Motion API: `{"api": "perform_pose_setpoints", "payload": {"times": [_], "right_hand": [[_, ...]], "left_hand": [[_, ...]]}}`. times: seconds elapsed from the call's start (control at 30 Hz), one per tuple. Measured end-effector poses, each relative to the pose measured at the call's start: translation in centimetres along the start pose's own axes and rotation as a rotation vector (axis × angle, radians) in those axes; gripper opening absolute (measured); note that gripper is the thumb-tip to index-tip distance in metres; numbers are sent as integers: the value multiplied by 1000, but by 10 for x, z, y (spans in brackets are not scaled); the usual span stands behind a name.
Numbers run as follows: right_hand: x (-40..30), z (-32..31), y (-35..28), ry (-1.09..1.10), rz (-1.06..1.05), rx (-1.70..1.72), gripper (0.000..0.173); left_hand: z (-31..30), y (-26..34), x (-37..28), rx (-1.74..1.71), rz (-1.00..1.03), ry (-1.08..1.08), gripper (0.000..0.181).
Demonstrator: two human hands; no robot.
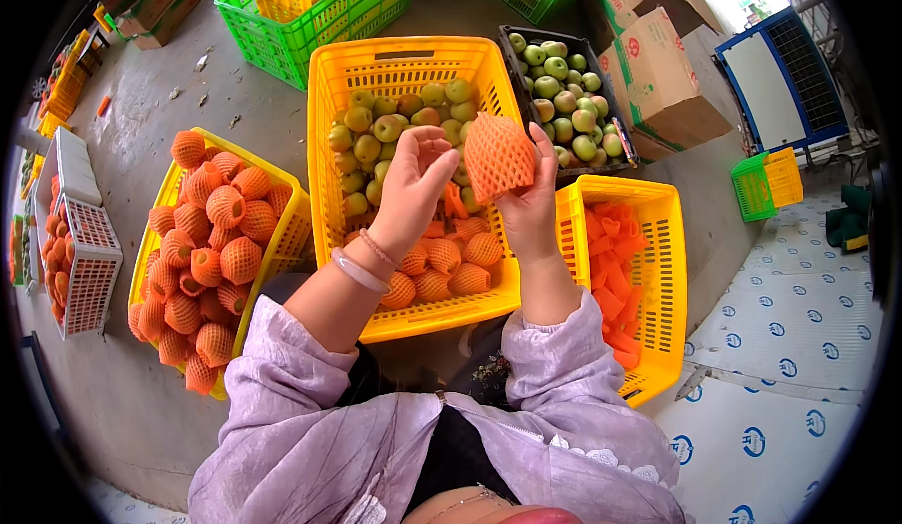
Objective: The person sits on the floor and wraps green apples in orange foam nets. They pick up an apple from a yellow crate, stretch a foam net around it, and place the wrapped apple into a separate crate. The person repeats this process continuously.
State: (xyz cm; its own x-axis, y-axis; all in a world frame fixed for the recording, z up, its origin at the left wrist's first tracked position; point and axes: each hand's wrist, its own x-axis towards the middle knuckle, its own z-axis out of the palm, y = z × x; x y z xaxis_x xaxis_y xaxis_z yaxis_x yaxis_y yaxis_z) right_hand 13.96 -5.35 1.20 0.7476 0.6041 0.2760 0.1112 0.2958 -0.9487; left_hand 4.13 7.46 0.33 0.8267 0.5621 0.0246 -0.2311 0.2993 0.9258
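Note:
An orange foam net fruit sleeve (499, 157) is held up in my right hand (532, 203), its wide lower rim spread. Whether a fruit sits inside it cannot be seen. Just left of the sleeve is my left hand (419, 178), with fingers curled, thumb apart and nothing visible in it. Both hands are above a yellow plastic crate (416, 326). Loose green-brown apples or pears (386, 128) fill its far part, and several fruits in orange net sleeves (442, 256) lie in its near part.
To the left, a yellow crate (264, 284) is heaped with sleeved fruit. On the right, another yellow crate (666, 277) holds flattened orange sleeves (612, 277). Beyond are a black crate of green apples (564, 94), a green crate (271, 48) and cardboard boxes (655, 73).

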Motion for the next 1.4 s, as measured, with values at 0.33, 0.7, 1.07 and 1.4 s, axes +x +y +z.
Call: {"api": "perform_pose_setpoints", "payload": {"times": [0.33,0.7,1.07,1.4], "right_hand": [[-7,2,-7,-313,412,270,114],[-8,9,7,-326,-142,-354,91],[-10,20,5,-360,-155,-470,95],[-20,15,75,-674,602,-514,80]], "left_hand": [[6,10,-7,-2,-42,13,61],[10,12,-12,165,167,-117,77],[3,1,-7,-42,8,-44,38],[-18,20,12,-140,235,254,34]]}}
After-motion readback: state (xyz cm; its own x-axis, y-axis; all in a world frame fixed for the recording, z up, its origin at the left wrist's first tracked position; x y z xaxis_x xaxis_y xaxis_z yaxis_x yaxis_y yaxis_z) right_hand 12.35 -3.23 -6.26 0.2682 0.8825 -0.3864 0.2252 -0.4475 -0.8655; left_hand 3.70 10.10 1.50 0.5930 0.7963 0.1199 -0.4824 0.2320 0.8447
